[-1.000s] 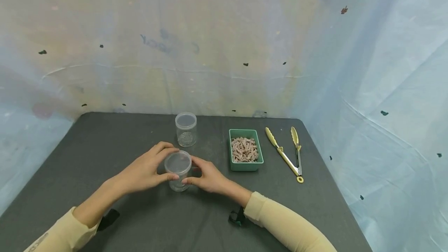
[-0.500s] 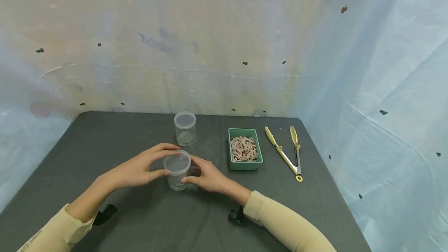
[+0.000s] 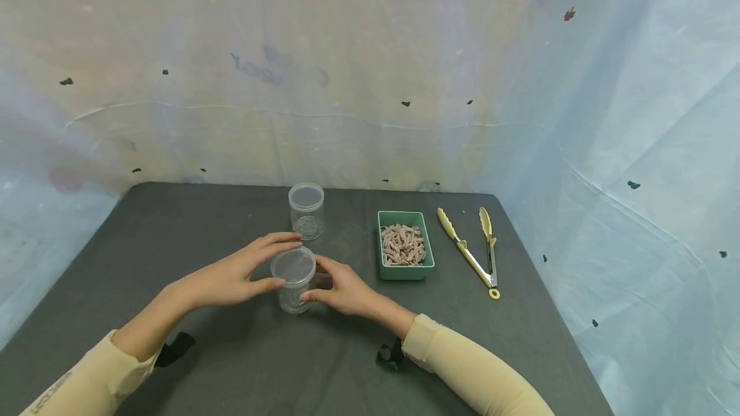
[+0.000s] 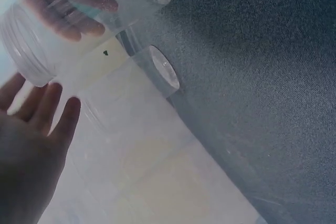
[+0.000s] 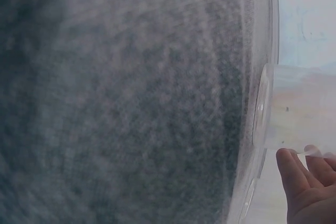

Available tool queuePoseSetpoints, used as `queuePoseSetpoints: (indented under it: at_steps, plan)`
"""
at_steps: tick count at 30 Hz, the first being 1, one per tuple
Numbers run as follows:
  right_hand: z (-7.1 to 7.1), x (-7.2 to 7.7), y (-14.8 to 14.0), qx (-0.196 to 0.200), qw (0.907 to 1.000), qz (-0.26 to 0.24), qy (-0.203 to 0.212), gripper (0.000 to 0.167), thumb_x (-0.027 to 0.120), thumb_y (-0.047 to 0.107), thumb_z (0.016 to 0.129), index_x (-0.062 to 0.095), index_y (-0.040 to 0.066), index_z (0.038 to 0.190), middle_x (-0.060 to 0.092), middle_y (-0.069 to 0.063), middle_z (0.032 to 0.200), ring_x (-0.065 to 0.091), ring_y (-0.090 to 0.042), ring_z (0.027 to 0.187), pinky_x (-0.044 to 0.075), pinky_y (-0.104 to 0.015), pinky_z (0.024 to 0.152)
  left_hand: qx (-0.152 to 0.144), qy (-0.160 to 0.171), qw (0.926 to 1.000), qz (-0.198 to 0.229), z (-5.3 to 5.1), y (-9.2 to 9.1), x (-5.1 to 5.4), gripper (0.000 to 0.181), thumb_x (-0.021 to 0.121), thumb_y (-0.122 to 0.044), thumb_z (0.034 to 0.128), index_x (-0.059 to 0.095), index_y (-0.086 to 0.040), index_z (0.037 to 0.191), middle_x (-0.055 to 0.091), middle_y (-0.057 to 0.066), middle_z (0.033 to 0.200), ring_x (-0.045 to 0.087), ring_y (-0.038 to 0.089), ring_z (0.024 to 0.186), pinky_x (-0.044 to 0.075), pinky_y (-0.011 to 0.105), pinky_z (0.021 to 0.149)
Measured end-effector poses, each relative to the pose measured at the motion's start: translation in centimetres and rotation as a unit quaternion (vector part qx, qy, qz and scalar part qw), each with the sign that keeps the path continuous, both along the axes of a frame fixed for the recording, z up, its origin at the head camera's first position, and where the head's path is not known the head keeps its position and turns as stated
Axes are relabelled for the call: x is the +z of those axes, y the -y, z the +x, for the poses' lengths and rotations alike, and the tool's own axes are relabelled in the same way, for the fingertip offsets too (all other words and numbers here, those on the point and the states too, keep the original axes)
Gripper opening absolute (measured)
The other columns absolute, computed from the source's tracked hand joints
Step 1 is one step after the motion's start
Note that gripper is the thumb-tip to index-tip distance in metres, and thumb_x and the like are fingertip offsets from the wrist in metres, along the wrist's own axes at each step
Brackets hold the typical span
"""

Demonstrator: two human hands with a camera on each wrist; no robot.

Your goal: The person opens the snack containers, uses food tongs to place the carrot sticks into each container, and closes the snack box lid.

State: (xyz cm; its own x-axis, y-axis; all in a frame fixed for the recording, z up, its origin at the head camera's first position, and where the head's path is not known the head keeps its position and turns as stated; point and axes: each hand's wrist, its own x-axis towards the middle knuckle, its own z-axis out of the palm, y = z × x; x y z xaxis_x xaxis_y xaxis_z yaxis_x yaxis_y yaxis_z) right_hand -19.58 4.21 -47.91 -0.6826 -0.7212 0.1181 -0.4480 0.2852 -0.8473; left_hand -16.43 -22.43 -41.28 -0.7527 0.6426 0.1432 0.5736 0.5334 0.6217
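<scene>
A clear jar (image 3: pixel 296 300) with a translucent screw lid (image 3: pixel 293 266) stands upright on the dark table. My right hand (image 3: pixel 347 289) grips its body from the right, thumb in front and fingers behind. My left hand (image 3: pixel 234 275) is at the lid's left side, thumb by the near rim, fingers fairly straight and reaching past the far side. In the left wrist view, the left fingertips are close to the rim of the jar (image 4: pixel 79 61), and the right fingers show through its wall. The right wrist view shows the right hand (image 5: pixel 311 190) at the jar (image 5: pixel 299 103).
A second lidded clear jar (image 3: pixel 307 217) stands behind the first one. To the right are a green tray (image 3: pixel 407 273) of small brownish-pink pieces (image 3: pixel 403 246) and spread tongs (image 3: pixel 476 268) with yellow tips. A plastic sheet (image 3: pixel 347 82) hangs behind the table (image 3: pixel 202 223).
My left fingers have loosened and straightened at the lid, shifting away toward the far side, and the left thumb has drawn back left. The right hand and the jar have stayed put.
</scene>
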Motion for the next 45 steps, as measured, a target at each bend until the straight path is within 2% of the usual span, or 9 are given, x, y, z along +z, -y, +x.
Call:
queuePoseSetpoints:
  at_steps: [3, 6, 10, 16, 19, 25, 30, 37, 45]
  plan:
    - [-0.1, -0.1, 0.0, 0.001, 1.0000, -0.002, 0.002, 0.075, 0.076, 0.022, 0.097, 0.037, 0.012, 0.161, 0.051, -0.008, 0.154, 0.055, -0.021, 0.138, 0.050, -0.037, 0.108, -0.021, 0.014, 0.9997, 0.003, 0.0, 0.0, 0.3, 0.059, 0.064, -0.032, 0.1054, 0.044, -0.020, 0.159, 0.032, 0.004, 0.168, 0.030, 0.038, 0.153, 0.038, 0.065, 0.110]
    - [-0.2, -0.1, 0.0, 0.002, 1.0000, -0.003, -0.001, 0.075, 0.076, 0.022, 0.097, 0.037, 0.013, 0.161, 0.052, -0.008, 0.154, 0.055, -0.020, 0.137, 0.049, -0.037, 0.109, -0.018, -0.014, 0.9997, 0.002, 0.0, 0.0, 0.3, 0.055, 0.069, -0.029, 0.1026, 0.052, -0.020, 0.154, 0.041, 0.003, 0.162, 0.040, 0.034, 0.147, 0.045, 0.060, 0.106]
    - [-0.2, -0.1, 0.0, 0.005, 1.0000, -0.007, -0.005, 0.074, 0.077, 0.021, 0.097, 0.038, 0.013, 0.160, 0.052, -0.008, 0.153, 0.055, -0.019, 0.137, 0.049, -0.038, 0.109, 0.013, -0.058, 0.9982, -0.002, -0.2, -0.3, 0.1, 0.055, 0.079, -0.030, 0.0946, 0.059, -0.021, 0.145, 0.050, 0.000, 0.147, 0.052, 0.026, 0.132, 0.051, 0.052, 0.098]
    - [-0.1, 0.0, 0.0, 0.001, 1.0000, -0.002, 0.000, 0.074, 0.077, 0.022, 0.097, 0.038, 0.014, 0.160, 0.052, -0.006, 0.154, 0.055, -0.017, 0.137, 0.048, -0.031, 0.108, 0.063, -0.059, 0.9957, -0.033, -0.4, -0.8, -0.5, 0.079, 0.080, -0.055, 0.0864, 0.053, -0.015, 0.148, 0.046, 0.003, 0.137, 0.051, 0.026, 0.122, 0.053, 0.049, 0.091]
    - [0.0, 0.0, 0.0, 0.000, 1.0000, 0.001, -0.001, 0.074, 0.077, 0.022, 0.097, 0.038, 0.014, 0.160, 0.052, -0.005, 0.154, 0.054, -0.016, 0.137, 0.048, -0.026, 0.107, 0.048, -0.039, 0.9975, -0.032, -0.4, -0.8, -0.5, 0.086, 0.076, -0.056, 0.0906, 0.041, -0.014, 0.158, 0.037, 0.007, 0.151, 0.045, 0.031, 0.134, 0.051, 0.054, 0.097]
    - [-0.2, -0.1, -0.1, 0.007, 1.0000, -0.002, -0.004, 0.075, 0.076, 0.021, 0.098, 0.037, 0.012, 0.161, 0.050, -0.008, 0.155, 0.054, -0.017, 0.138, 0.048, -0.031, 0.109, -0.017, 0.025, 0.9994, -0.015, -0.3, -0.4, 0.4, 0.075, 0.068, -0.042, 0.1021, 0.030, -0.025, 0.165, 0.024, 0.001, 0.171, 0.026, 0.034, 0.155, 0.037, 0.064, 0.112]
    - [-0.2, -0.1, 0.0, 0.009, 0.9999, 0.003, -0.006, 0.074, 0.075, 0.020, 0.098, 0.036, 0.010, 0.160, 0.051, -0.009, 0.154, 0.054, -0.016, 0.137, 0.048, -0.029, 0.108, -0.027, 0.002, 0.9994, -0.021, -0.4, -0.4, 0.4, 0.066, 0.069, -0.038, 0.1020, 0.044, -0.018, 0.159, 0.036, 0.003, 0.166, 0.033, 0.032, 0.152, 0.040, 0.061, 0.111]
    - [-0.1, 0.0, -0.1, 0.011, 0.9999, 0.004, -0.012, 0.073, 0.075, 0.021, 0.098, 0.038, 0.011, 0.160, 0.051, -0.009, 0.154, 0.055, -0.017, 0.137, 0.048, -0.030, 0.108, 0.027, -0.066, 0.9971, -0.025, -0.2, -1.0, 0.2, 0.062, 0.082, -0.038, 0.0919, 0.059, -0.018, 0.146, 0.050, -0.002, 0.148, 0.052, 0.025, 0.134, 0.052, 0.051, 0.098]
    - [-0.1, 0.1, -0.1, 0.008, 0.9999, 0.008, -0.013, 0.073, 0.075, 0.021, 0.098, 0.038, 0.011, 0.160, 0.051, -0.009, 0.154, 0.055, -0.019, 0.138, 0.048, -0.032, 0.109, 0.099, -0.131, 0.9851, -0.050, 0.1, -2.2, -0.3, 0.073, 0.080, -0.061, 0.0845, 0.062, -0.015, 0.137, 0.053, 0.002, 0.130, 0.059, 0.020, 0.105, 0.055, 0.038, 0.075]
